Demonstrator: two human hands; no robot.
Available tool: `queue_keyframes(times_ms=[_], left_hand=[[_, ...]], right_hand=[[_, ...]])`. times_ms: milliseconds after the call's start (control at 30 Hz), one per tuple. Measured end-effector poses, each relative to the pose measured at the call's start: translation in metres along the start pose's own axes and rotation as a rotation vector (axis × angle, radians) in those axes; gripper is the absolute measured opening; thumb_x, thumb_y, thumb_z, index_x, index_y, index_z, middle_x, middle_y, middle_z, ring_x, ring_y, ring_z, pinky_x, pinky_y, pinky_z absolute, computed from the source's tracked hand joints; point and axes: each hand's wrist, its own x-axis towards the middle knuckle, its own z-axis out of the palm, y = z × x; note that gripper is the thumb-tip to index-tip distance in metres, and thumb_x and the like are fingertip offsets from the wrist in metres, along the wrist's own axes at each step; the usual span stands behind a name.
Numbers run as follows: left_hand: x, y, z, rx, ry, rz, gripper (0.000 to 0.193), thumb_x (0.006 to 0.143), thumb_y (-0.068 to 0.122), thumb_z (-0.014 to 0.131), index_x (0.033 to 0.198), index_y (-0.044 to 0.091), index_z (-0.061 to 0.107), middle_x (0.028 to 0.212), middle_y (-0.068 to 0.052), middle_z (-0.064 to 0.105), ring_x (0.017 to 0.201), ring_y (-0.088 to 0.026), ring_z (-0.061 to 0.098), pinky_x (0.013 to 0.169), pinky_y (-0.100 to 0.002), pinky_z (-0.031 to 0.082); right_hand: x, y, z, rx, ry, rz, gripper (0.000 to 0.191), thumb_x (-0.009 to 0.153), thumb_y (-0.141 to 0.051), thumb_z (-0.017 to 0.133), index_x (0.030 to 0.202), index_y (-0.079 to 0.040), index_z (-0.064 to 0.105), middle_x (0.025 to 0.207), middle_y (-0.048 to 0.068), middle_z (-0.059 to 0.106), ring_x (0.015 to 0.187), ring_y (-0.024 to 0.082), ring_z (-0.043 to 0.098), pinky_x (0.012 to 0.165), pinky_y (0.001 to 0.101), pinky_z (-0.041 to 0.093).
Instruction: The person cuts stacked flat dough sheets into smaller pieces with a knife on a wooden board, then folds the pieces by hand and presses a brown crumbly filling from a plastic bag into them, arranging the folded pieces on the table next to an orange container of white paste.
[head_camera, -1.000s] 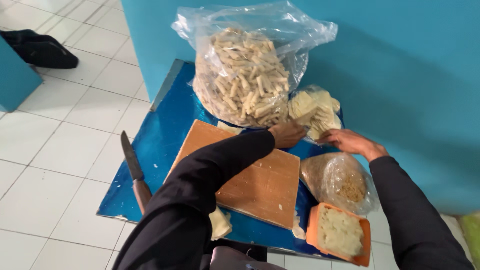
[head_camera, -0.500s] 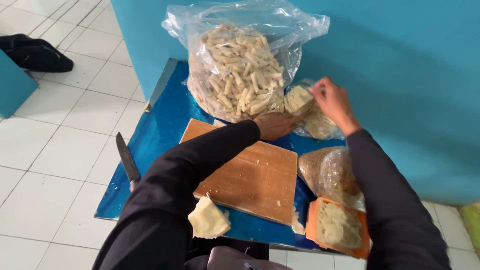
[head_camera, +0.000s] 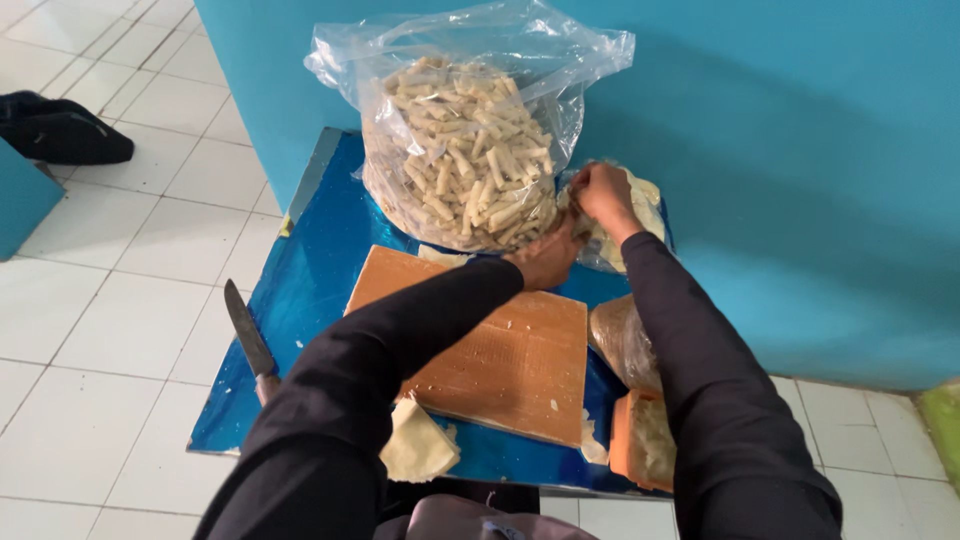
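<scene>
My right hand (head_camera: 603, 192) is closed on the small clear bag of pale dough sheets (head_camera: 632, 225) at the back right of the blue table (head_camera: 300, 290). My left hand (head_camera: 548, 256) reaches to the same bag from the left, its fingers pinching the plastic. Both arms are in black sleeves and cross above the wooden cutting board (head_camera: 490, 345). A large clear bag full of pale rolled sticks (head_camera: 460, 160) stands just left of my hands.
A knife (head_camera: 249, 340) lies on the table's left side. A folded dough sheet (head_camera: 415, 445) rests at the front edge. An orange tub of filling (head_camera: 640, 440) and another filled bag (head_camera: 620, 340) sit at the right. Blue wall behind; white tiled floor and a black bag (head_camera: 60, 130) to the left.
My right hand has moved from the board's right edge up to the bag of dough sheets and closed on it. My left hand followed up and right. The camera has tilted.
</scene>
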Motion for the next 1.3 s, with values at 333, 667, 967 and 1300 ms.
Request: queue_keyframes(times_ms=[333,667,967,1300], left_hand=[[-0.034,-0.010,-0.043,-0.243,-0.207,-0.024,0.036,0.096,0.017,0.060,0.132,0.016,0.066,0.126,-0.019,0.065,0.113,-0.039,0.065,0.098,-0.048,0.050],[-0.200,-0.078,-0.133,-0.081,-0.215,-0.605,0.050,0.096,0.036,0.061,0.134,0.004,0.055,0.129,-0.022,0.060,0.123,-0.041,0.056,0.100,-0.050,0.046],[-0.248,-0.086,-0.098,-0.173,0.045,-0.684,0.068,0.099,0.047,0.058,0.137,-0.008,0.048,0.130,-0.032,0.051,0.119,-0.048,0.051,0.101,-0.051,0.042],[-0.246,-0.067,-0.104,-0.122,0.089,-0.785,0.063,0.095,0.049,0.060,0.126,-0.006,0.056,0.126,-0.027,0.054,0.117,-0.045,0.053,0.097,-0.051,0.045]], right_hand=[[-0.032,-0.006,-0.021,0.011,-0.206,-0.259,0.063,0.071,-0.006,0.081,0.132,-0.015,0.069,0.117,0.022,0.059,0.096,0.036,0.067,0.087,0.0404,0.054],[-0.061,-0.005,-0.020,0.112,-0.160,-0.264,0.043,0.092,-0.023,0.076,0.133,-0.013,0.068,0.120,0.019,0.061,0.093,0.027,0.073,0.086,0.0397,0.057],[-0.227,-0.088,0.012,0.452,-0.454,-0.677,0.060,0.091,-0.023,0.077,0.146,-0.014,0.056,0.144,0.014,0.058,0.135,0.032,0.056,0.110,0.0418,0.046],[-0.269,-0.118,0.038,0.235,-0.457,-0.686,0.077,0.082,-0.023,0.082,0.149,-0.006,0.047,0.143,0.018,0.053,0.131,0.038,0.048,0.108,0.0464,0.042]])
